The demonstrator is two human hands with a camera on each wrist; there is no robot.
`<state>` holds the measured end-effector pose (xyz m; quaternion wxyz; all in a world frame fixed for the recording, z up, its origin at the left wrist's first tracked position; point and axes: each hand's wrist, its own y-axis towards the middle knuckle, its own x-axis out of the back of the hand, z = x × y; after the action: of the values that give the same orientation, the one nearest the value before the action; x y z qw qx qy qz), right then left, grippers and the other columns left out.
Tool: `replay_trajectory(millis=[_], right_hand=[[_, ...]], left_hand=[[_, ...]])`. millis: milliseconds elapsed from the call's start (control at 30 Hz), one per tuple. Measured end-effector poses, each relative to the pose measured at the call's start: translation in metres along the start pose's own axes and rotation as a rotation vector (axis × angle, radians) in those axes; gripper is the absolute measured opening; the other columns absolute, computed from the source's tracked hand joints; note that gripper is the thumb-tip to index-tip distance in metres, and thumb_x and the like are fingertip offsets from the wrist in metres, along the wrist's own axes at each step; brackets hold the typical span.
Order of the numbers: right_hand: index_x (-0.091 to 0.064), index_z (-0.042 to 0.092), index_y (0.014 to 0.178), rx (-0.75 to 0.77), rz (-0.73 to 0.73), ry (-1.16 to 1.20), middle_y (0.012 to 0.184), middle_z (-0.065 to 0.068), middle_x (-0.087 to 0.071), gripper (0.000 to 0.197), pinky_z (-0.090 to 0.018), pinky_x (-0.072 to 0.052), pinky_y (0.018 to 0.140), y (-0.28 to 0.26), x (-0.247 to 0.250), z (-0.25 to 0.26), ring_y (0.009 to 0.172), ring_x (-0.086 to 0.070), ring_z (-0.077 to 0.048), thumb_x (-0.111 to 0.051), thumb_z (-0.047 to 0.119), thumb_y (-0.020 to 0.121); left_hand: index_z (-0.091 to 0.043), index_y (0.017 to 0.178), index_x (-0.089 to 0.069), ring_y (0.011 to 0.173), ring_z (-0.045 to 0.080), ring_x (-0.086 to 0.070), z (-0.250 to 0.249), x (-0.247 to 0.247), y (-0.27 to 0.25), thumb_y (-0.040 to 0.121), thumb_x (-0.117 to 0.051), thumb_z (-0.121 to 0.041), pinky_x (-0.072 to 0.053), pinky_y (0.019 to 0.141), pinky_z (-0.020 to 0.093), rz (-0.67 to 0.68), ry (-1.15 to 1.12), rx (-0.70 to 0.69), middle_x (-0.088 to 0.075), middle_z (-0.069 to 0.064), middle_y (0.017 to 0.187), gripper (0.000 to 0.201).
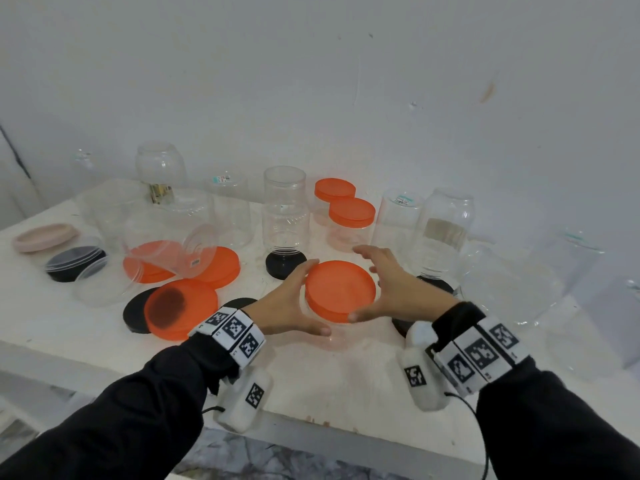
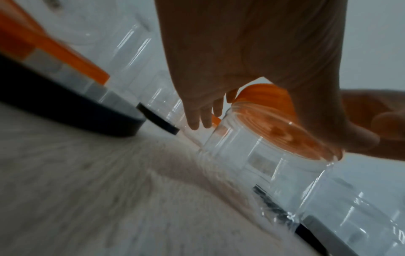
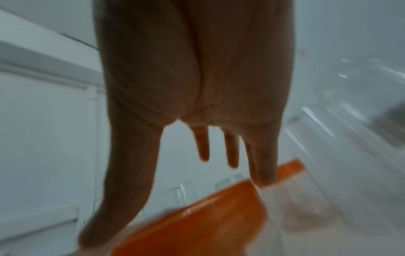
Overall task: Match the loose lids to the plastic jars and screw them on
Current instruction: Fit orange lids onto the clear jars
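Note:
A short clear jar [image 1: 330,337] stands near the table's front, an orange lid [image 1: 341,291] on its mouth. My left hand [image 1: 313,296] cups the jar from the left, fingers straight behind it and thumb in front. In the left wrist view that thumb [image 2: 350,136] lies against the jar [image 2: 252,155] just under the lid [image 2: 263,97]. My right hand [image 1: 363,285] is spread at the lid's right side, fingers straight, thumb tip at the lid's front edge. The blurred right wrist view shows those fingers [image 3: 263,164] straight above the lid [image 3: 197,225].
Two orange-lidded jars [image 1: 351,216] stand behind. Inverted clear jars sit on black lids [image 1: 285,265] just beyond my hands. Loose orange lids [image 1: 180,308], black lids [image 1: 136,315], a pink lid [image 1: 45,237] and a toppled jar [image 1: 166,251] lie left. More clear jars [image 1: 509,285] crowd the right.

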<state>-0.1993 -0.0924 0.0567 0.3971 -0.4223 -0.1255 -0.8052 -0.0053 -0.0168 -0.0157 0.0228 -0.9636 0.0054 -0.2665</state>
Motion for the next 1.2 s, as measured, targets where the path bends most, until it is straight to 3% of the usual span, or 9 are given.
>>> replay_trajectory(millis=[100, 200, 300, 400, 467, 633, 900, 1067, 1200], right_hand=[[-0.012, 0.034, 0.146, 0.072, 0.154, -0.249, 0.149, 0.002, -0.014, 0.107, -0.039, -0.034, 0.109, 0.012, 0.009, 0.019, 0.134, -0.028, -0.022, -0.084, 0.027, 0.066], [-0.012, 0.048, 0.143, 0.075, 0.331, -0.472, 0.153, 0.002, -0.008, 0.105, -0.046, -0.034, 0.107, 0.028, 0.009, 0.032, 0.135, -0.027, -0.026, -0.082, 0.027, 0.067], [-0.012, 0.053, 0.141, 0.057, 0.407, -0.628, 0.152, 0.001, -0.01, 0.102, -0.047, -0.038, 0.103, 0.037, 0.007, 0.039, 0.132, -0.03, -0.028, -0.08, 0.025, 0.07], [-0.017, 0.057, 0.137, 0.049, 0.384, -0.703, 0.142, 0.002, -0.019, 0.1, -0.047, -0.044, 0.095, 0.039, 0.006, 0.044, 0.123, -0.034, -0.027, -0.081, 0.025, 0.067], [-0.019, 0.058, 0.135, 0.056, 0.388, -0.718, 0.139, 0.003, -0.019, 0.1, -0.048, -0.046, 0.092, 0.039, 0.007, 0.046, 0.12, -0.034, -0.027, -0.082, 0.024, 0.065], [-0.022, 0.052, 0.135, 0.091, 0.397, -0.737, 0.141, 0.004, -0.015, 0.101, -0.049, -0.045, 0.093, 0.039, 0.005, 0.047, 0.122, -0.03, -0.027, -0.083, 0.015, 0.063], [-0.023, 0.056, 0.134, 0.082, 0.364, -0.695, 0.132, 0.002, -0.027, 0.096, -0.043, -0.047, 0.091, 0.04, 0.01, 0.046, 0.115, -0.041, -0.026, -0.083, 0.038, 0.062], [-0.029, 0.054, 0.131, 0.124, 0.427, -0.694, 0.136, 0.007, -0.022, 0.095, -0.047, -0.047, 0.09, 0.039, 0.01, 0.049, 0.115, -0.037, -0.025, -0.083, 0.018, 0.062], [-0.033, 0.052, 0.13, 0.146, 0.454, -0.648, 0.137, 0.009, -0.02, 0.095, -0.049, -0.046, 0.09, 0.04, 0.01, 0.046, 0.115, -0.037, -0.025, -0.08, 0.008, 0.061]], left_hand=[[-0.023, 0.145, -0.007, 0.137, 0.015, -0.026, 0.006, -0.003, 0.0, 0.04, -0.084, -0.048, -0.022, 0.115, 0.043, 0.038, -0.154, 0.028, -0.023, -0.003, 0.148, 0.132], [-0.026, 0.14, -0.014, 0.137, 0.012, -0.026, 0.008, -0.004, 0.0, 0.042, -0.085, -0.044, -0.022, 0.115, 0.045, 0.063, -0.239, 0.008, -0.027, -0.005, 0.145, 0.122], [-0.035, 0.132, -0.025, 0.133, 0.007, -0.031, 0.01, -0.003, 0.003, 0.051, -0.084, -0.032, -0.029, 0.111, 0.035, 0.074, -0.253, -0.003, -0.031, -0.006, 0.142, 0.101], [-0.043, 0.126, -0.03, 0.129, 0.003, -0.036, 0.013, -0.003, 0.007, 0.063, -0.083, -0.005, -0.038, 0.099, 0.017, 0.076, -0.273, -0.03, -0.036, -0.006, 0.14, 0.091], [-0.045, 0.126, -0.032, 0.129, 0.005, -0.038, 0.015, -0.003, 0.008, 0.065, -0.081, 0.0, -0.038, 0.099, 0.02, 0.072, -0.283, -0.051, -0.039, -0.006, 0.139, 0.091], [-0.048, 0.124, -0.039, 0.127, 0.004, -0.042, 0.013, -0.002, 0.007, 0.059, -0.084, -0.01, -0.037, 0.107, 0.031, 0.068, -0.276, -0.074, -0.045, -0.007, 0.135, 0.088], [-0.049, 0.125, -0.035, 0.126, -0.001, -0.041, 0.01, -0.002, 0.005, 0.052, -0.086, -0.02, -0.036, 0.109, 0.037, 0.041, -0.256, -0.048, -0.047, -0.011, 0.134, 0.094], [-0.054, 0.123, -0.039, 0.127, 0.002, -0.041, 0.006, -0.002, 0.003, 0.049, -0.086, -0.029, -0.037, 0.108, 0.041, 0.056, -0.223, -0.077, -0.047, -0.012, 0.133, 0.09], [-0.049, 0.126, -0.039, 0.128, 0.003, -0.04, 0.005, -0.002, 0.003, 0.05, -0.085, -0.032, -0.036, 0.108, 0.043, 0.066, -0.206, -0.088, -0.045, -0.012, 0.135, 0.09]])
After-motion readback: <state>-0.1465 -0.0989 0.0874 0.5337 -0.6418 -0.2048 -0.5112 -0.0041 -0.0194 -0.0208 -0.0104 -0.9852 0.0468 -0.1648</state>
